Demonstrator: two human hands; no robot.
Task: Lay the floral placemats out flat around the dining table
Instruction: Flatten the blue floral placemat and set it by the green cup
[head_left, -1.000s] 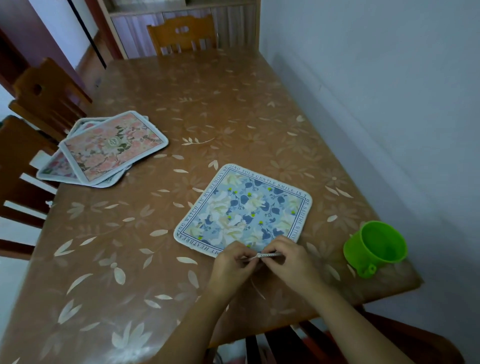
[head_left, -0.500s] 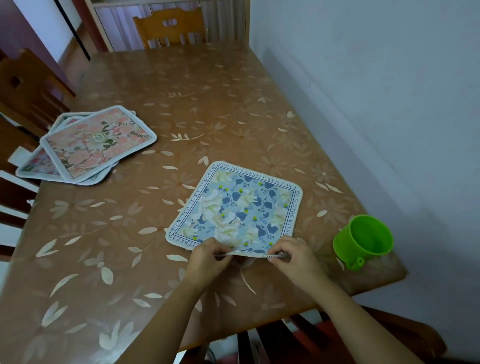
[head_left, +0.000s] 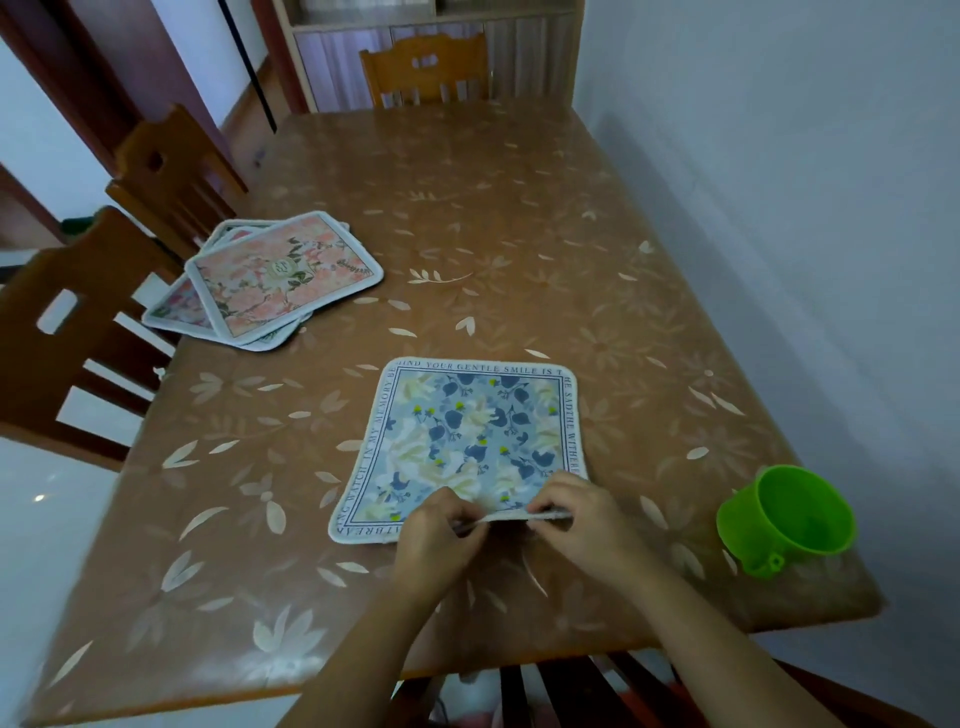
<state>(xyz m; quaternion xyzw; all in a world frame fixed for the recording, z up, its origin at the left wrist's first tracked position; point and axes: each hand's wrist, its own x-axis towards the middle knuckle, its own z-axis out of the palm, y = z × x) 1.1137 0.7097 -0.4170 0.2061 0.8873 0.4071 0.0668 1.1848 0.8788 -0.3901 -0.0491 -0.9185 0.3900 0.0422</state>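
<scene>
A blue floral placemat (head_left: 470, 434) with a printed text border lies on the desk (head_left: 519, 218) near its front edge, most of it flat. Both hands pinch its near edge, which is lifted slightly off the surface. The left hand (head_left: 434, 540) clamps the edge between thumb and fingers towards the middle, and the right hand (head_left: 582, 517) grips it just to the right; the two hands sit close together, nearly touching.

At the left side of the desk, well apart from the blue mat, a loose stack of pink floral placemats (head_left: 270, 283) rests with its corners fanned out, the top one showing a round emblem in its centre. How many mats lie in the stack cannot be told exactly.

Near the front right corner stands a green plastic cup (head_left: 787, 517) with a small handle facing the front edge; it is upright, and its inside appears empty.

Wooden chairs (head_left: 171, 171) stand along the left side and one at the far end.
</scene>
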